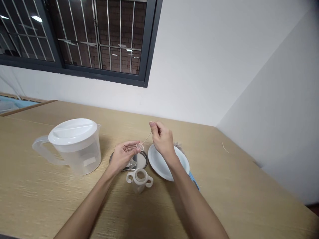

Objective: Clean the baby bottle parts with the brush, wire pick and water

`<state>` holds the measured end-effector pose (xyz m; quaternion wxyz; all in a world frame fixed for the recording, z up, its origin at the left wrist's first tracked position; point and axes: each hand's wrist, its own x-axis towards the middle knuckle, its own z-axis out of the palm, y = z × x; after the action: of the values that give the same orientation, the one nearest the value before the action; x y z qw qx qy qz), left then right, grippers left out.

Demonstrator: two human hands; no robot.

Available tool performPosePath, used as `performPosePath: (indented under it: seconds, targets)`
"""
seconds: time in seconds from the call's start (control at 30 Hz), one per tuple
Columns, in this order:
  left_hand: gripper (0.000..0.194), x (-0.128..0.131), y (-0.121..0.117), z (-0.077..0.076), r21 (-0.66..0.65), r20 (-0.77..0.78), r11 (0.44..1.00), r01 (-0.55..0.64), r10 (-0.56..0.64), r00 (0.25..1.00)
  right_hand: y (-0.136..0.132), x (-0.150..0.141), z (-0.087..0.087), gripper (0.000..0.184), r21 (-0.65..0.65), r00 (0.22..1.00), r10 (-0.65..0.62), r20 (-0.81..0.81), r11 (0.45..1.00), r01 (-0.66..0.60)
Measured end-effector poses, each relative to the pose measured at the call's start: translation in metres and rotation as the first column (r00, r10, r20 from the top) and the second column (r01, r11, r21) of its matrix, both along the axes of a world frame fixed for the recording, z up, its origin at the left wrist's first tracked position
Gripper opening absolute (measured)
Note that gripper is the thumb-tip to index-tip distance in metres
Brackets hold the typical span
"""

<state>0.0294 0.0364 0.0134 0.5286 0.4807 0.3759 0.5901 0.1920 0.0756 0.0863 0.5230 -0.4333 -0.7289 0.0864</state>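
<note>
My left hand point(122, 154) is closed, pinching a small, clear round ring point(140, 147) between thumb and fingers. Held in the closed fingers of my right hand point(161, 136) is a thin pale stick point(147, 138), slanting down so that its lower end meets the ring. Below my left hand lies a round dark-rimmed tray point(141, 161) with a clear piece point(132, 164) in it, partly covered by the hand. A two-handled baby bottle point(140, 181) stands uncapped in front of the tray. My right wrist passes over a pale blue plate point(157, 166).
A lidded clear pitcher point(82, 154) stands on the left of the wooden table point(119, 212). A blue handle point(194, 181) and some bristles point(178, 146) show beside the plate. Another thin pale strip point(225, 148) lies at the right. A wall and barred window point(99, 36) rise behind.
</note>
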Motion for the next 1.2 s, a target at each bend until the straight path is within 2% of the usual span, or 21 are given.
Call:
performPosePath:
  seconds: [0.17,0.37,0.57,0.7,0.83,1.2]
  targets:
    - [0.055,-0.001,0.000,0.003,-0.001,-0.087,1.000,0.006,-0.006,0.996,0.000,0.002,0.002,0.042,0.008,1.000,-0.015,-0.001,1.000,0.015]
    - [0.049,-0.004,-0.001,0.007,0.109,-0.277,0.992,-0.057,0.086,0.957,-0.003,0.010,0.007,0.043,0.073,0.989,-0.146,-0.013,0.987,0.146]
    - [0.046,-0.009,0.003,0.002,0.135,-0.400,0.991,-0.024,0.077,0.913,-0.007,0.031,0.023,0.044,0.095,0.964,-0.227,-0.136,0.966,0.241]
    - [0.051,-0.010,0.003,0.002,0.123,-0.337,0.992,-0.016,0.057,0.940,-0.008,0.042,0.029,0.046,0.109,0.949,-0.233,-0.211,0.959,0.260]
    - [0.060,-0.011,0.004,0.000,0.157,-0.242,0.988,0.001,0.038,0.969,-0.009,0.042,0.030,0.045,0.123,0.949,-0.202,-0.240,0.964,0.237]
    - [0.054,-0.007,0.005,0.000,0.159,-0.127,0.987,0.025,-0.005,0.992,-0.019,0.031,0.031,0.041,0.194,0.983,-0.102,-0.155,0.972,0.131]
